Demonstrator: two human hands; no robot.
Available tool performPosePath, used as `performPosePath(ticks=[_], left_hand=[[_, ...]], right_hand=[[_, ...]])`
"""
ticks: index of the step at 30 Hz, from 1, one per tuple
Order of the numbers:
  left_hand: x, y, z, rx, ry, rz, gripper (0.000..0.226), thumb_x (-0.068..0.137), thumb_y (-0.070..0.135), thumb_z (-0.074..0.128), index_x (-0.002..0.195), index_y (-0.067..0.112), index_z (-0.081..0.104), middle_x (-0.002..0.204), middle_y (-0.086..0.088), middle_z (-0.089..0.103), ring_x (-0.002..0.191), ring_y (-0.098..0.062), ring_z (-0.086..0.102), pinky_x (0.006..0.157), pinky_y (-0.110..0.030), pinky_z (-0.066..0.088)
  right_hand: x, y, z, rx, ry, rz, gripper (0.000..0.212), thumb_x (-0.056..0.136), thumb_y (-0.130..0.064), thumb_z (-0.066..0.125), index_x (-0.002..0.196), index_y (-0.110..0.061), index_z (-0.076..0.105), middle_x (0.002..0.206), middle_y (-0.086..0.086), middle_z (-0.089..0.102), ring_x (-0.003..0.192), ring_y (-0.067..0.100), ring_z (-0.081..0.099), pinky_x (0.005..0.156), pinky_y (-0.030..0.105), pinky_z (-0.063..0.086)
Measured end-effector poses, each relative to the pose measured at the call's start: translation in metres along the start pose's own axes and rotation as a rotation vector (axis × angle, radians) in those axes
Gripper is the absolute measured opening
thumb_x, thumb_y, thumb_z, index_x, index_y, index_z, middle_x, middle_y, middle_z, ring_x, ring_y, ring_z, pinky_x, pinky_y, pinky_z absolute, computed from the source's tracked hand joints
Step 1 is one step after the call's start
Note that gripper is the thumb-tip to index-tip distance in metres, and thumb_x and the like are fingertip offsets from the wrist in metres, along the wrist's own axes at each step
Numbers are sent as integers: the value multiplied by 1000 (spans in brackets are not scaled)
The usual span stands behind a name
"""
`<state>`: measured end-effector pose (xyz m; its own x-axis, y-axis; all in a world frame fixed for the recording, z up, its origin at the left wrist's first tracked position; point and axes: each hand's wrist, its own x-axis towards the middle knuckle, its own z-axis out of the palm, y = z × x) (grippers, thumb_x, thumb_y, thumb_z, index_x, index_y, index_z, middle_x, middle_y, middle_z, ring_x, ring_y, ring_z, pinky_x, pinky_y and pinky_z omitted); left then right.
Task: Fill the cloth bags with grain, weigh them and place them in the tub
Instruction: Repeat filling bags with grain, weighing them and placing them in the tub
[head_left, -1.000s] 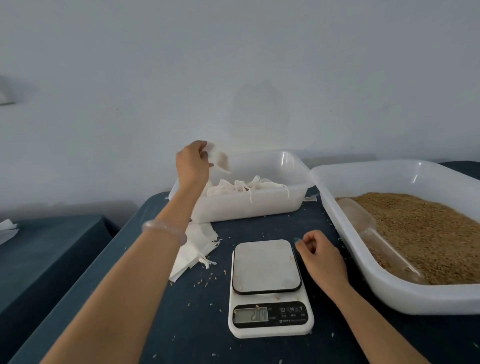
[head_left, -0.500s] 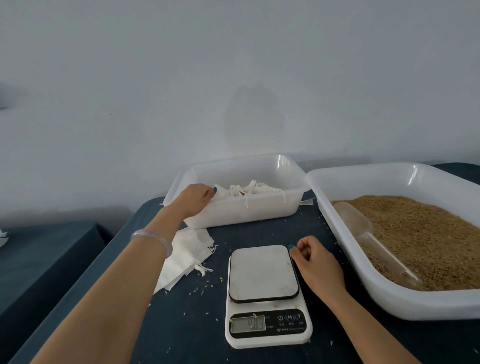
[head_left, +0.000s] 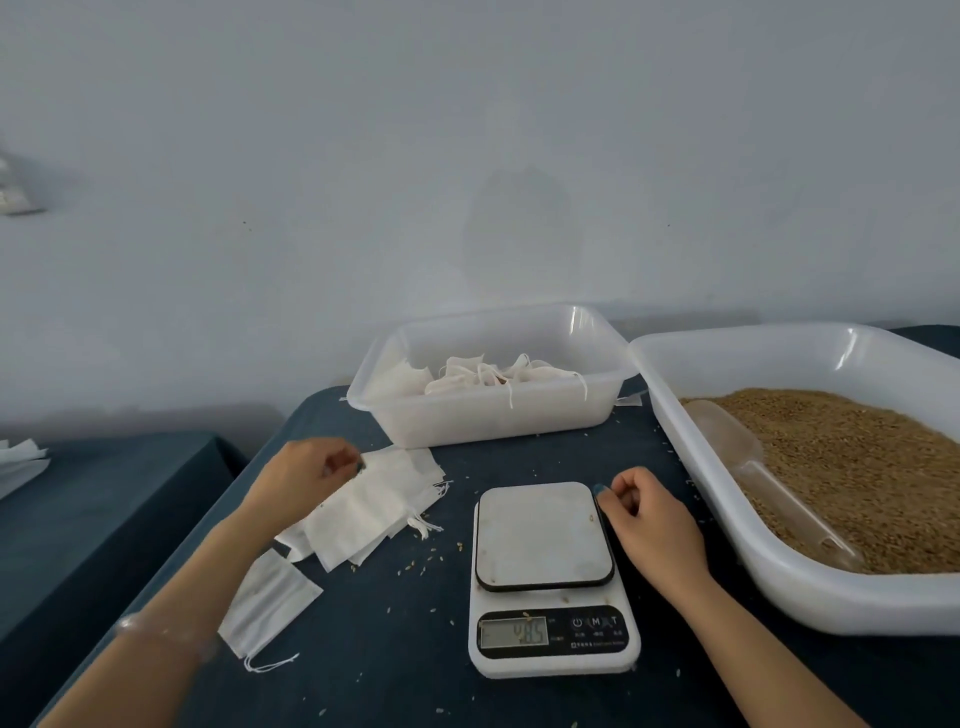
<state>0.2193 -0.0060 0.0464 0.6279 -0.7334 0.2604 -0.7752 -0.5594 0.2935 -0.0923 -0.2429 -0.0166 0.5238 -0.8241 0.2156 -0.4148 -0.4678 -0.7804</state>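
Left hand (head_left: 304, 475) off tub (head_left: 493, 422), pinching bag (head_left: 384, 496) edge, right hand (head_left: 649, 514) curled by scale (head_left: 543, 535)

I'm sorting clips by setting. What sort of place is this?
Most likely a small hand-packing workstation rather than a kitchen: a digital scale, a big tray of grain with a scoop in it, and a stack of empty cloth bags, all on a dark cloth-covered table against a bare wall.

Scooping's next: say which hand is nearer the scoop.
Right. The right hand is just left of the scoop; the left hand is far left, at the empty bags.
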Motion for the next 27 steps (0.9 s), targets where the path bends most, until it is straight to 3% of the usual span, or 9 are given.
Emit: performPosePath(ticks=[3,7,10,12,14,16,20,24,27], left_hand=[[-16,-29,-14,120,-281,-121,10,85,36,72,86,40,63,87,19,67,84,-3,62,77,-23,50],[-37,-57,-32,324,-590,-278,46,79,57,73,110,32,50,112,12,58,99,-5,58,83,-18,45],[-47,-68,-35,296,-633,-344,55,75,52,80,112,32,45,110,9,56,90,-6,59,71,-15,46],[-50,-66,-36,123,-653,-441,49,76,39,83,108,23,50,96,4,60,65,-8,58,55,-17,45],[-53,-62,-39,81,-686,-433,37,80,33,81,103,16,58,79,1,59,52,-11,48,50,-20,40],[-53,-60,-41,176,-705,-350,30,83,39,76,100,17,67,78,4,60,61,-12,50,58,-21,41],[-55,-46,-47,236,-801,-249,19,89,41,69,105,30,69,103,12,70,95,-10,64,84,-22,48],[-56,-28,-51,288,-844,-210,30,87,51,68,111,34,65,110,18,66,102,-3,61,95,-22,46],[-53,-13,-55,279,-842,-137,25,88,54,64,102,33,64,102,15,68,93,-4,63,87,-20,48]], right_hand=[[0,0,0,-7,6,3,16,92,-38,60,82,-31,50,73,-10,59,63,4,56,52,23,35],[0,0,0,-5,-3,-2,15,93,-37,60,83,-31,51,74,-10,60,65,5,57,53,24,37],[0,-1,0,-6,-4,-1,14,93,-37,60,84,-31,51,74,-10,60,65,5,57,53,23,36],[-1,-1,0,-8,0,-3,14,93,-37,60,83,-31,51,74,-10,60,64,5,56,52,22,35],[-1,-1,0,-3,2,-2,14,93,-36,60,83,-31,51,74,-10,60,64,4,56,52,22,34],[-1,0,0,-3,2,-2,14,93,-37,60,83,-31,51,75,-10,60,65,5,56,52,23,34],[0,0,1,-5,3,-6,14,93,-35,60,83,-31,50,75,-11,60,65,4,56,52,23,35],[1,1,2,-4,4,-7,14,93,-36,60,84,-31,51,75,-11,60,65,4,56,52,23,35],[2,2,2,-9,2,-2,14,93,-38,59,84,-31,51,74,-10,60,65,4,56,52,24,33]])
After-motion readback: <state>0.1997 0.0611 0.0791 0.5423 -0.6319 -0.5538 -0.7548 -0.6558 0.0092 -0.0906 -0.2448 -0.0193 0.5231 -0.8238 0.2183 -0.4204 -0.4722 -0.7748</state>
